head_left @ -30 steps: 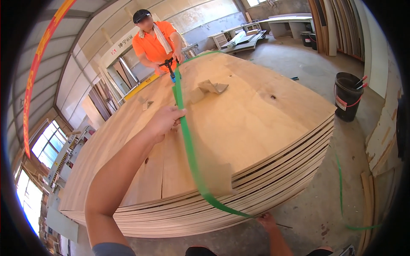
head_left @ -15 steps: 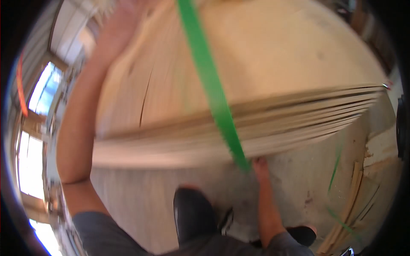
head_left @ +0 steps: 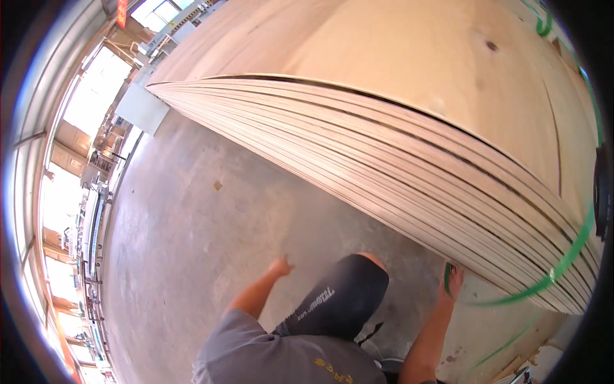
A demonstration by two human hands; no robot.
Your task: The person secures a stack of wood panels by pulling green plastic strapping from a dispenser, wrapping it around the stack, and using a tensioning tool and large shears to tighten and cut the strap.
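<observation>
Strap (head_left: 553,277) across edges of the stack (head_left: 371,153).
Right hand (head_left: 455,280) pinches it by the lower edge; left hand (head_left: 280,266), well apart, grip unclear, is over floor (head_left: 192,230) stretching wide leftward.

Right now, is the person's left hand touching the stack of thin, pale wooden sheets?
No, the left hand shows against the smooth grey floor, apart from the wooden stack.

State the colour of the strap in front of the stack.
Green; the strap shows best in the head view, toward the lower right.
</observation>
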